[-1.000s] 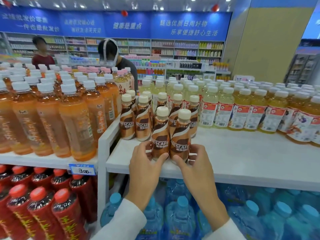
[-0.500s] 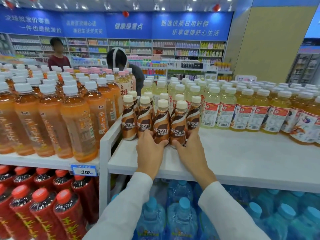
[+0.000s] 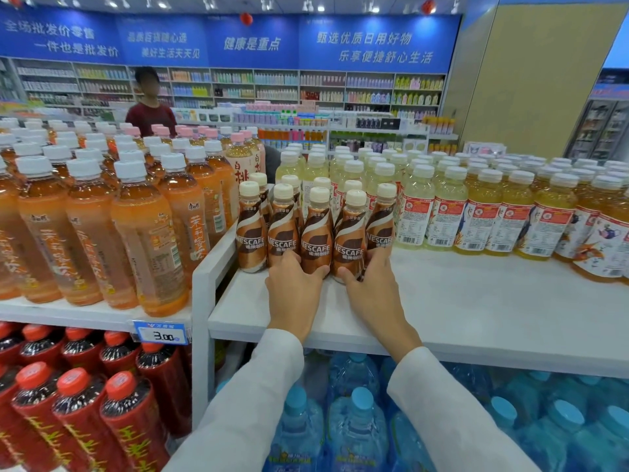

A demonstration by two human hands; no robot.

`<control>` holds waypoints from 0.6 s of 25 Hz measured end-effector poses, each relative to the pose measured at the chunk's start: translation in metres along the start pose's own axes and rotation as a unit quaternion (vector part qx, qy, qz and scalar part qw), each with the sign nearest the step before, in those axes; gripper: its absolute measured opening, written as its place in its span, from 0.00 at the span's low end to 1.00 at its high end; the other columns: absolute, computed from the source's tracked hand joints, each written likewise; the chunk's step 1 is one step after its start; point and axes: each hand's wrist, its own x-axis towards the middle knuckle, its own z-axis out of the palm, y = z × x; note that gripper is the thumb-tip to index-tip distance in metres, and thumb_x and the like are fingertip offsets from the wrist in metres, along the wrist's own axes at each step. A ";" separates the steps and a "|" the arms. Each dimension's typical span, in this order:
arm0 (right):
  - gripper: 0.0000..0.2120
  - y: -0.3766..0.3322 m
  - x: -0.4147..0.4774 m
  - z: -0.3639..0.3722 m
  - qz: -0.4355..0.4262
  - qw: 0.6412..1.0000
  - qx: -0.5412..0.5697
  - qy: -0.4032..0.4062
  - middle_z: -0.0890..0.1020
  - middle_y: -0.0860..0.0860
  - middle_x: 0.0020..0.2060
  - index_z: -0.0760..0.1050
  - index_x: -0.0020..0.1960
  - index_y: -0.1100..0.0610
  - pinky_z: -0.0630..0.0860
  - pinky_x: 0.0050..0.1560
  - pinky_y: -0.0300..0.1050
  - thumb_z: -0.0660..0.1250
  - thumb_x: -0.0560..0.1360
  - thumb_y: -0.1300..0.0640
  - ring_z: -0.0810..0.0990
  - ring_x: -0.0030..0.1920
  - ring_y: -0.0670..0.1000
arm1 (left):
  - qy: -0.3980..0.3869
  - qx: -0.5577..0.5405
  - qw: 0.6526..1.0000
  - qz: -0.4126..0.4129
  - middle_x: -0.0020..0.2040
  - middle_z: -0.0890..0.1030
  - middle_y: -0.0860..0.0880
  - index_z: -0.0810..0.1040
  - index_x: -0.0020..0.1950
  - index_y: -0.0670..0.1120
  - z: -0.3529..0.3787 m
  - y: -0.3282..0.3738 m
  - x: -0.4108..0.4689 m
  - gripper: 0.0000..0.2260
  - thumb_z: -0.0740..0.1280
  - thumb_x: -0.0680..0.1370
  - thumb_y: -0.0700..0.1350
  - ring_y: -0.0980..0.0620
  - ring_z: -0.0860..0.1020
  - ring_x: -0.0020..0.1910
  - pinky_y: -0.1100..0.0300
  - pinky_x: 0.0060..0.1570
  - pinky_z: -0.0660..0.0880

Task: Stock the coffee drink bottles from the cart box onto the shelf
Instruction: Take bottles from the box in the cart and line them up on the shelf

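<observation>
At the left end of the shelf (image 3: pixel 476 301), coffee drink bottles (image 3: pixel 316 233) upright in a tight cluster, a front row with more behind. At the foot of the front row, left hand (image 3: pixel 294 294) and right hand (image 3: pixel 372 294) side by side, each curled round a middle bottle. Right of the cluster on the same shelf, juice bottles (image 3: pixel 476 212) in rows. Left, beyond a divider post (image 3: pixel 200 301), tea bottles (image 3: pixel 146 233) on the neighbouring shelf (image 3: pixel 85 313), a price tag (image 3: pixel 160 333) on its front edge. Underneath, water bottles (image 3: pixel 354 420). Far behind the tea bottles, a person (image 3: pixel 149 107).
</observation>
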 end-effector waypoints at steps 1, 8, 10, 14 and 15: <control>0.21 0.001 0.001 0.001 -0.001 1.000 0.001 0.001 0.73 0.51 0.65 0.57 0.58 0.44 0.69 0.54 0.40 0.70 0.78 0.50 0.73 0.56 0.47 | 0.000 0.008 1.000 0.002 0.52 0.81 0.48 0.77 0.55 0.47 0.000 0.001 0.000 0.19 0.76 0.72 0.57 0.47 0.78 0.53 0.53 0.55 0.77; 0.20 0.006 0.003 0.004 -0.009 1.000 -0.011 0.005 0.74 0.49 0.62 0.58 0.57 0.44 0.70 0.52 0.40 0.70 0.78 0.49 0.74 0.54 0.47 | -0.002 0.033 0.999 0.014 0.56 0.81 0.46 0.77 0.59 0.44 0.000 0.005 -0.002 0.21 0.74 0.75 0.57 0.45 0.78 0.56 0.48 0.58 0.77; 0.20 0.007 0.003 0.005 -0.007 1.000 -0.009 0.003 0.74 0.49 0.62 0.59 0.58 0.44 0.70 0.53 0.40 0.70 0.78 0.48 0.73 0.53 0.46 | 0.001 0.031 0.999 0.016 0.56 0.81 0.45 0.77 0.59 0.44 0.000 0.006 -0.002 0.20 0.74 0.75 0.56 0.45 0.78 0.56 0.47 0.59 0.77; 0.19 0.006 0.004 0.005 -0.007 1.000 -0.006 0.004 0.74 0.50 0.62 0.60 0.58 0.46 0.70 0.54 0.41 0.70 0.78 0.49 0.74 0.55 0.48 | 0.004 0.029 0.999 0.014 0.57 0.81 0.45 0.78 0.59 0.43 0.001 0.005 -0.002 0.20 0.73 0.76 0.56 0.45 0.78 0.57 0.47 0.60 0.77; 0.19 0.005 0.004 0.005 -0.009 1.000 -0.004 0.005 0.75 0.50 0.62 0.61 0.58 0.46 0.71 0.54 0.41 0.70 0.78 0.49 0.75 0.56 0.49 | 0.004 0.028 1.000 0.015 0.57 0.81 0.45 0.78 0.59 0.43 0.001 0.005 -0.002 0.20 0.73 0.76 0.56 0.45 0.78 0.57 0.47 0.60 0.77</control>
